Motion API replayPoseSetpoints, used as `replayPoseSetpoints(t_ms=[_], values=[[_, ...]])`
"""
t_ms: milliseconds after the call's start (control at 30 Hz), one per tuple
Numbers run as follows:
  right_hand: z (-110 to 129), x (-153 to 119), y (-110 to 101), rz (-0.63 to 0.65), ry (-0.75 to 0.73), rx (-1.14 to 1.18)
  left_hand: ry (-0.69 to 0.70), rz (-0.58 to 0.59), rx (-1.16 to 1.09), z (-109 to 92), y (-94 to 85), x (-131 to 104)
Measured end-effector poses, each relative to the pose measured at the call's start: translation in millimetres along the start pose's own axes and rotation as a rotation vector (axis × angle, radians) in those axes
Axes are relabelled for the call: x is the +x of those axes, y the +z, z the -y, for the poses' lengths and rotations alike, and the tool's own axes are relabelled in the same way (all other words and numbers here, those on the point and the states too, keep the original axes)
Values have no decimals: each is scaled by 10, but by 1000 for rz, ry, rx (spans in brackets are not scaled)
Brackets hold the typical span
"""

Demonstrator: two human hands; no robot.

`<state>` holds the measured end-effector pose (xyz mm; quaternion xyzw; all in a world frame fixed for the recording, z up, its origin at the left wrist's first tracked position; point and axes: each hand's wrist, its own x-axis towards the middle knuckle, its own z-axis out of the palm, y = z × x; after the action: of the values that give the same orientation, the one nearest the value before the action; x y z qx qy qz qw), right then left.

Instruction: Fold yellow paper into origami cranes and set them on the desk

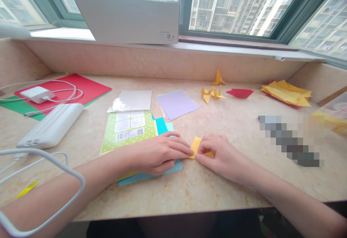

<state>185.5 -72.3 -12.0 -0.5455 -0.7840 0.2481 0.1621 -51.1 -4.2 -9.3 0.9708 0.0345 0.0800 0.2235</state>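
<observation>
A small piece of folded yellow origami paper (pixel 196 143) lies on the stone counter between my hands. My left hand (pixel 162 153) is stretched out flat, its fingertips touching the left edge of that paper. Thumb and forefinger of my right hand (pixel 218 155) pinch the paper's right side, partly hiding it. Beneath my left hand and wrist are blue paper sheets (pixel 162 125) and a green dotted paper packet (pixel 108 138). Beyond the packet is a stack of lilac paper squares (pixel 177 104).
Folded yellow paper figures (pixel 218 77) and a red folded paper (pixel 240 93) sit toward the back. Yellow sheets (pixel 287 91) are at right. A white power bank (pixel 51 126), cables and a charger (pixel 38 94) on red sheets (pixel 89 86) are at left. A blurred object (pixel 290 140) lies right.
</observation>
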Motion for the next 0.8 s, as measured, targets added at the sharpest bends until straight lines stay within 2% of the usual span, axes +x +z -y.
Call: replayPoseSetpoints(t_ms=[200,367,633,800], values=[[1,12,-3,-7,-25,19,-5,-55,-5,-10,-13,-18],[-14,24,-4,-10,-33,34,45,-11,37,-4,-27,-2],[-8,30,-11,-2,-8,51,43,24,60,25,-31,-24],[-9,37,-10,-6,-10,43,69,12,81,45,-32,-18]])
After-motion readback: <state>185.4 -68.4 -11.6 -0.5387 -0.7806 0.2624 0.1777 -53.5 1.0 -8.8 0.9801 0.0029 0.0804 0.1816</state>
